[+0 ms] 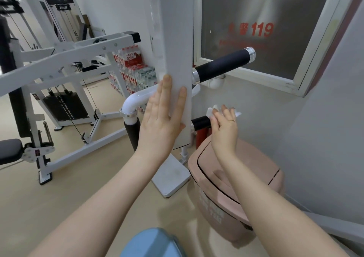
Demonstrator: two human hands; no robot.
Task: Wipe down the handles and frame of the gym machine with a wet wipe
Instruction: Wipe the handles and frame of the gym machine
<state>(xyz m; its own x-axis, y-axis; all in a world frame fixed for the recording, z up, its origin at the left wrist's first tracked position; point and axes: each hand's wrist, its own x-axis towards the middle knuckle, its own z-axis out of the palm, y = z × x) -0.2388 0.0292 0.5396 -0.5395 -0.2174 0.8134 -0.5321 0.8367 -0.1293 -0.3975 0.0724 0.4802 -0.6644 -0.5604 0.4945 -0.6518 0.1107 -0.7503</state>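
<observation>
The person stands close to the white post (175, 40) of the gym machine, both bare forearms reaching forward. The left hand (159, 118) lies flat against the near face of the post, fingers straight and together, pointing up, the thumb spread along the post's right edge; it grips nothing.

The right hand (224, 126) is lower and to the right of the post, at the lower handle (201, 123), a short black grip that sticks out sideways from the post. The hand presses a crumpled white wipe (211, 112) against the outer end of that grip. Its fingers are bent over the wipe with the tips lifted, and bits of wipe show above the knuckles and past the little finger. A thin ring sits on one finger.

Above, a longer black handle (222, 63) with silver end caps juts out to the right from the same post, well clear of both hands. On the left side a white bent tube (136, 99) curves down into another black grip (134, 132), just beside the left wrist.

Below the right hand stands a pink bin (246, 187) with its lid shut, next to the post's white foot plate (171, 180). Behind the post, packs of bottled water (132, 67) are stacked on the floor. Farther left stands a weight machine (65, 107) with a black stack. A frosted window (266, 20) with red lettering fills the wall on the right.
</observation>
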